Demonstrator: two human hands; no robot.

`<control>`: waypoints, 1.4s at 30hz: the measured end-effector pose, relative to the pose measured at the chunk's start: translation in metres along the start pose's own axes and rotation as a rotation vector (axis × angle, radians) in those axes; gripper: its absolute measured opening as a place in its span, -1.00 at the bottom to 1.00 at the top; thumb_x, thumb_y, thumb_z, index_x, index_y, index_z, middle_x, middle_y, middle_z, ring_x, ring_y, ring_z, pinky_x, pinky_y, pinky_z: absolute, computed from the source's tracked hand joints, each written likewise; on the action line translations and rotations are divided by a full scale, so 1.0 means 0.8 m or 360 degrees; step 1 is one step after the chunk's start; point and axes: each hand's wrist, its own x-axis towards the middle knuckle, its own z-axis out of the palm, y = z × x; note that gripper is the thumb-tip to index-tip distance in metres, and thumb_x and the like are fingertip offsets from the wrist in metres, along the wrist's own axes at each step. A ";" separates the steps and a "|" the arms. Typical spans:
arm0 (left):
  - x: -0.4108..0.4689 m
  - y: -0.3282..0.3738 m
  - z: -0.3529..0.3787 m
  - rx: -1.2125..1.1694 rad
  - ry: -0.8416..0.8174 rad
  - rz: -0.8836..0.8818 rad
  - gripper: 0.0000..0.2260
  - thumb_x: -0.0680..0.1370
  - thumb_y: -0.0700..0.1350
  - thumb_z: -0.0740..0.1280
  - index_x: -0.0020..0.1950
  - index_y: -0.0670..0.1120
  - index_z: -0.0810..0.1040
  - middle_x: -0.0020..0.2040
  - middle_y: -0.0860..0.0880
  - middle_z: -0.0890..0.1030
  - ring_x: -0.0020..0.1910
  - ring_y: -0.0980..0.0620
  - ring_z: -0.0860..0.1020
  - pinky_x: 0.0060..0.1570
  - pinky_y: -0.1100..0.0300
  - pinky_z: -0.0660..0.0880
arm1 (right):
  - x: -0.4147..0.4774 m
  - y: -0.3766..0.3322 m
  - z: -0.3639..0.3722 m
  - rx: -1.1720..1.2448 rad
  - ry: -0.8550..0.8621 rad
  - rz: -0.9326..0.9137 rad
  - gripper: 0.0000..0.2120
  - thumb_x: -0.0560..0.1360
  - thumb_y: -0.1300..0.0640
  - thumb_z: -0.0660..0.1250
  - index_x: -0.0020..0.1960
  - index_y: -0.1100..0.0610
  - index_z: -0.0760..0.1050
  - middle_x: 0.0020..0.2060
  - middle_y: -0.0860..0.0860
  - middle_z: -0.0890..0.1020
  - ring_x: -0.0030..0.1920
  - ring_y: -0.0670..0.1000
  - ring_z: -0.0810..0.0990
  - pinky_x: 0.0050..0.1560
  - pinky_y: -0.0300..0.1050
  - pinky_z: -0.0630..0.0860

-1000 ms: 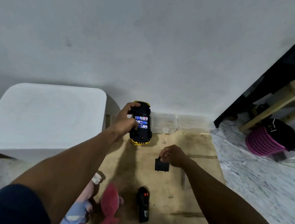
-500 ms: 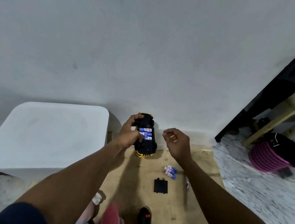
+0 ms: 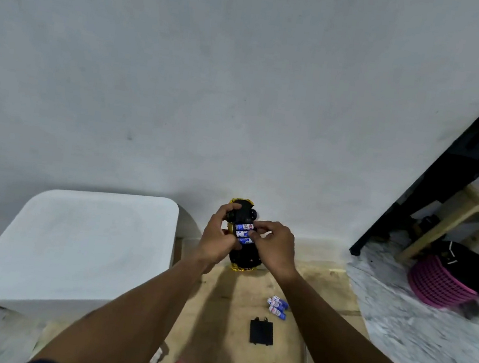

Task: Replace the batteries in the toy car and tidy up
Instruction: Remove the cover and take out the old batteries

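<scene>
A: Count?

B: One toy car (image 3: 243, 243), held upside down above the wooden board (image 3: 235, 307). Three batteries (image 3: 243, 233) seen in its bay. Loose batteries (image 3: 277, 306) on the board, three or so; exact count unclear. One black cover (image 3: 261, 332) beside them.

A: Hands?

B: Left hand (image 3: 219, 239) is closed around the car body. Right hand (image 3: 274, 246), empty and half curled 0.5 s ago, has been brought onto the bay; fingertips are pinched at the batteries.

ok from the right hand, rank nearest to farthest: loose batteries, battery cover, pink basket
From the right hand:
1. Loose batteries, on the board just below the wrist.
2. Battery cover, a bit lower on the board.
3. Pink basket, far off to the right.
</scene>
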 end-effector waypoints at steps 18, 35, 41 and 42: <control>0.004 0.012 -0.001 0.0009 0.0003 0.0028 -0.25 0.23 -0.39 0.28 0.35 0.15 0.48 0.31 0.00 0.48 0.03 -0.15 0.64 -0.10 -0.01 0.66 | -0.003 -0.047 0.008 0.0827 0.0111 0.0271 -0.87 0.36 0.25 0.57 -0.17 0.16 0.64 -0.23 0.08 0.72 -0.21 -0.01 0.70 -0.07 -0.11 0.65; 0.005 0.026 -0.012 -0.0133 -0.0004 -0.0198 -0.33 0.42 -0.53 0.18 0.26 0.17 0.52 0.28 -0.07 0.50 0.14 -0.14 0.59 -0.05 -0.10 0.66 | 0.015 -0.054 -0.038 0.0617 -0.0344 0.0352 -0.80 0.50 0.32 0.26 -0.04 0.16 0.64 -0.26 0.02 0.56 -0.41 -0.06 0.43 -0.42 -0.22 0.40; 0.000 0.031 -0.013 -0.0137 -0.0068 -0.0189 -0.49 0.55 -0.40 0.11 0.31 0.10 0.50 0.19 -0.08 0.58 -0.09 -0.07 0.64 -0.08 -0.06 0.62 | 0.014 -0.041 -0.027 -0.0102 -0.0485 -0.0222 -0.85 0.39 0.09 0.55 -0.06 0.09 0.69 -0.22 0.04 0.66 -0.15 -0.15 0.60 -0.21 -0.44 0.44; 0.000 0.031 -0.014 -0.0128 -0.0071 -0.0187 -0.51 0.57 -0.39 0.10 0.31 0.08 0.50 0.17 -0.08 0.59 -0.10 -0.07 0.64 -0.08 -0.06 0.62 | 0.014 -0.039 -0.026 -0.0127 -0.0473 -0.0251 -0.83 0.39 0.07 0.55 -0.06 0.10 0.69 -0.20 0.03 0.66 -0.13 -0.12 0.61 -0.19 -0.41 0.46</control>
